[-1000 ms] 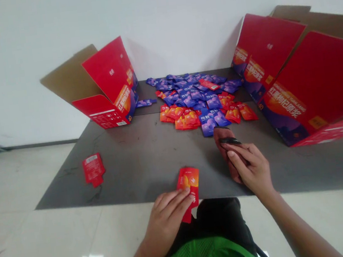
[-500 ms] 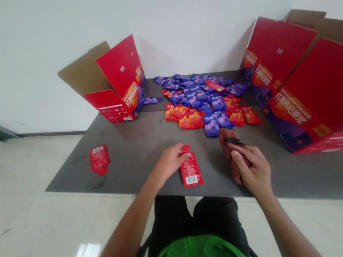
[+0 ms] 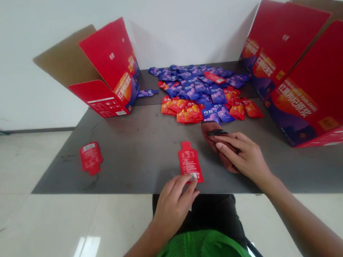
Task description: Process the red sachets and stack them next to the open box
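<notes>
A red pouch (image 3: pixel 189 159) lies flat near the table's front edge, neck pointing away from me, its printed back facing up. My left hand (image 3: pixel 175 205) rests at its lower end with fingertips over the barcode, fingers bent and slightly apart, not wrapped round it. To the right, my right hand (image 3: pixel 244 155) is closed on a brownish-red cloth-like item (image 3: pixel 209 134) with a black part on top; its exact kind is unclear. Just beyond this item is a heap of purple pouches (image 3: pixel 189 86) and orange-red pouches (image 3: pixel 188 114).
Another red pouch (image 3: pixel 91 158) lies alone at the left of the grey table (image 3: pixel 136 149). An open red carton (image 3: pixel 99 96) stands at the back left. Larger open red cartons (image 3: pixel 306 82) stand at the right. A white wall rises behind the table.
My left hand has let go of the red pouch's neck and moved down to its lower end. My right hand has shifted slightly left and away from me with the brownish-red item.
</notes>
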The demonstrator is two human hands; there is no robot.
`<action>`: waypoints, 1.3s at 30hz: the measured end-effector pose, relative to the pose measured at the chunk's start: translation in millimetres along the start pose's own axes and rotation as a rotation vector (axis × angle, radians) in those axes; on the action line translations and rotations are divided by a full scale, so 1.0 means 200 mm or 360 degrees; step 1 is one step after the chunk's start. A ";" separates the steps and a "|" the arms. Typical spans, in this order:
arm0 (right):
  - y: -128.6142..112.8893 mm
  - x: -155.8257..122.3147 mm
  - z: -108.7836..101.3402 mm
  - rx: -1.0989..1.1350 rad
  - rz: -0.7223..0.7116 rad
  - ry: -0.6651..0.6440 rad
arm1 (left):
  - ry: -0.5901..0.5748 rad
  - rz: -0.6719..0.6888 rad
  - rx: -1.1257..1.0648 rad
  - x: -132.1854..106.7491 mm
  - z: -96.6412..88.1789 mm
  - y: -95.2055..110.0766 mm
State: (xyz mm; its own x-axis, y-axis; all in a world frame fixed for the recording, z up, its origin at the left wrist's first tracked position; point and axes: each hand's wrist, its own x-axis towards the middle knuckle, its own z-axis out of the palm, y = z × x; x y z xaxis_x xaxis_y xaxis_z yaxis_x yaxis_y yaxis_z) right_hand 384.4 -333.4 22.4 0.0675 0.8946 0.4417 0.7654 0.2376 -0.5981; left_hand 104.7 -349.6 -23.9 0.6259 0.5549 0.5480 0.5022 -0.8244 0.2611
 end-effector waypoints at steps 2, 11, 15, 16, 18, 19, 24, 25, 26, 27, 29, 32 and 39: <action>-0.06 0.08 0.00 0.0011 -0.0119 -0.0024 | 0.0063 0.0062 -0.0049 -0.02 0.02 -0.01; -0.23 0.07 0.25 -0.0051 -0.0984 -0.0734 | 0.0049 0.0067 -0.0096 -0.06 0.05 -0.03; -0.14 0.16 0.33 -0.0129 -0.1065 -0.0647 | 0.0076 0.0128 -0.0036 -0.07 0.05 -0.04; -0.11 0.21 0.34 -0.0169 -0.1059 -0.0620 | 0.0077 0.0137 -0.0030 -0.07 0.05 -0.04; -0.05 0.32 0.36 -0.0285 -0.1040 -0.0593 | 0.0064 0.0135 -0.0027 -0.07 0.05 -0.04; -0.03 0.38 0.37 -0.0360 -0.1027 -0.0581 | 0.0055 0.0132 -0.0025 -0.06 0.05 -0.04; -0.10 0.43 0.29 -0.0467 -0.0999 -0.0393 | 0.0057 0.0105 -0.0022 -0.06 0.04 -0.02; -0.14 0.38 0.27 -0.0402 -0.1004 -0.0391 | 0.0056 0.0095 -0.0027 -0.06 0.04 -0.02; -0.18 0.32 0.25 -0.0331 -0.1018 -0.0421 | 0.0058 0.0086 -0.0037 -0.06 0.04 -0.02; -0.22 0.25 0.24 -0.0266 -0.1056 -0.0498 | 0.0060 0.0072 -0.0052 -0.06 0.04 -0.02; -0.26 0.12 0.25 -0.0153 -0.1118 -0.0641 | 0.0059 0.0052 -0.0081 -0.07 0.04 -0.02; -0.21 0.08 0.31 -0.0085 -0.1081 -0.0669 | 0.0027 0.0067 -0.0069 -0.06 0.03 -0.02; 0.01 0.47 0.37 -0.0483 -0.0963 -0.0525 | 0.0019 0.0056 -0.0068 -0.06 0.02 -0.01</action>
State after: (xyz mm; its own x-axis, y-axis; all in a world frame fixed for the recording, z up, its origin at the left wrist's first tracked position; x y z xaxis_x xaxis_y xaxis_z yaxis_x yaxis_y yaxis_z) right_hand 345.6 -220.0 13.2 -0.5797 0.7192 0.3828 0.7539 0.6518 -0.0828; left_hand 99.1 -352.9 -34.8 0.6352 0.5245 0.5670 0.4542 -0.8474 0.2751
